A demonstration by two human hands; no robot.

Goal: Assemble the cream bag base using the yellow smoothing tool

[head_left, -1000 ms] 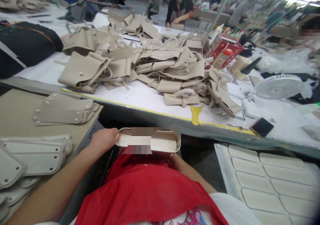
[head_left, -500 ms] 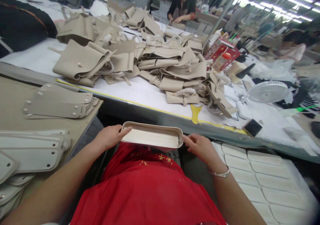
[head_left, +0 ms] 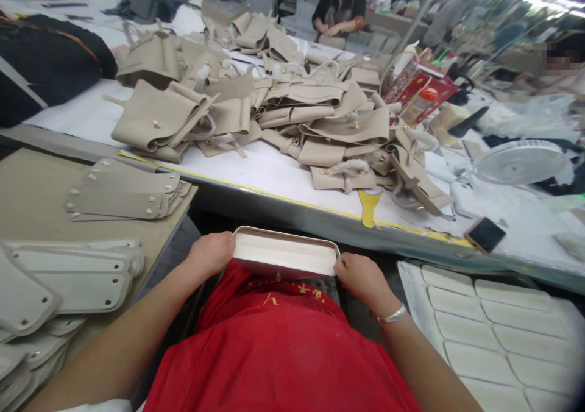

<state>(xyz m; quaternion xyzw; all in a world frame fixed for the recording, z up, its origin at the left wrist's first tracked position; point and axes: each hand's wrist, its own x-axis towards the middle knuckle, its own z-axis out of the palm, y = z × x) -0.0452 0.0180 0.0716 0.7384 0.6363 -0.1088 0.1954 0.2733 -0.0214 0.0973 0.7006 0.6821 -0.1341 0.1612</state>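
Note:
A cream oblong bag-base panel (head_left: 284, 253) with a raised rim rests above my lap, in front of the red garment. My left hand (head_left: 211, 255) grips its left end, fingers curled over the rim. My right hand (head_left: 361, 276), with a silver bracelet on the wrist, grips its right end. A stack of cream studded panels (head_left: 68, 284) lies at my left on a brown board, with beige studded panels (head_left: 125, 191) stacked behind them.
A white table (head_left: 269, 171) ahead bears a heap of beige bag pieces (head_left: 292, 110). A yellow cutout (head_left: 369, 208), a phone (head_left: 484, 234), a white fan (head_left: 518, 161) and a red box (head_left: 420, 92) are at the right. Cream oval pieces (head_left: 484, 320) lie at lower right. Other people work beyond.
My right hand came up from behind the garment, reached the panel's right end and closed on it. The view shifted slightly; my left hand kept its hold.

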